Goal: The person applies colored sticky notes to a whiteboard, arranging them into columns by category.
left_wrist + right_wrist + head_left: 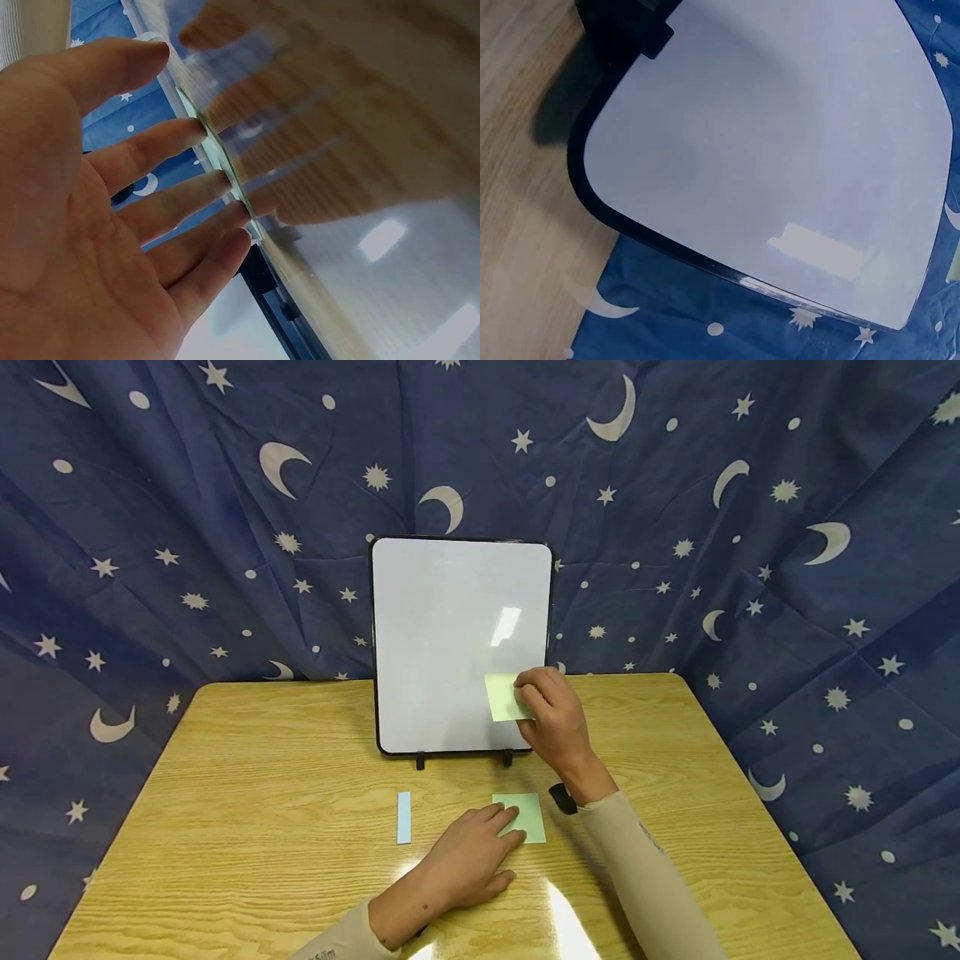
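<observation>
And there's your right hand (557, 722), raised in front of the whiteboard (453, 635), its fingers curled and pinching a pale yellow note (501, 697) by its right-hand side. The note hangs over the lower right part of the board in your head view — whether it touches the white surface, you can't tell from here. Your right wrist view is filled mostly by the board itself, black frame and rounded corner, with a bright reflection across it.

Down on the wooden table (247, 793), your left hand (467, 860) grasps nothing: fingers extended and spread, the tips resting on a light green sheet (532, 815) lying flat in front of the board, your thumb off to its near side. Your left wrist view shows those fingertips right at the sheet, seen almost edge-on. To the left — just beside the hand — lies a narrow blue strip (403, 817). Behind everything hangs a blue curtain (225, 510) patterned with pale moons and stars.
</observation>
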Demonstrator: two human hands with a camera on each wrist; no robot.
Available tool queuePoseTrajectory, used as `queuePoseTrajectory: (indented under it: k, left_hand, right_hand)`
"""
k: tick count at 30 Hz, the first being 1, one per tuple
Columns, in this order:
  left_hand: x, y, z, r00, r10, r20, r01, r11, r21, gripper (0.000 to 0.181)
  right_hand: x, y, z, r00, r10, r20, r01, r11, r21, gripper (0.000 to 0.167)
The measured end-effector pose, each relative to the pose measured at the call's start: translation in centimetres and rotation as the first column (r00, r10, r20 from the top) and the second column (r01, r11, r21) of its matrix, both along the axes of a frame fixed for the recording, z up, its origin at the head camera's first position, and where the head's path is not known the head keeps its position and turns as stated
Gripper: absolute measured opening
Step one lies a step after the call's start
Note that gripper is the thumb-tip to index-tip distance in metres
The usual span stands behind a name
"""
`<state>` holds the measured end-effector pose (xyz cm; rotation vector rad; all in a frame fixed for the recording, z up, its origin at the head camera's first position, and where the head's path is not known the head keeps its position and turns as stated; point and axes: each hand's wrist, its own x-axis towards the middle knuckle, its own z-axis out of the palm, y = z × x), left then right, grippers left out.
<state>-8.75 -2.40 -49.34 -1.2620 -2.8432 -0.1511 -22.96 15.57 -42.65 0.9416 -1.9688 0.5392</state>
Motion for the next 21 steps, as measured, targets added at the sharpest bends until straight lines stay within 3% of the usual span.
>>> queuePoseTrajectory:
  k: [8, 21]
  left_hand:
    - [0.1, -0.1, -0.1, 1.000, 0.003, 0.009, -0.003, 1.000, 0.001, 0.049]
    - [0.1, 0.0, 0.1, 1.000, 0.001, 0.020, -0.001, 1.000, 0.014, 0.049]
  right_hand:
    - [-1.1, -0.9, 0.9, 0.991, -0.018, -0.132, 0.012, 0.999, -0.052, 0.017]
    - [-3.4, -1.6, 1.5, 0.981, -0.071, -0.181, 0.059, 0.996, -0.068, 0.016]
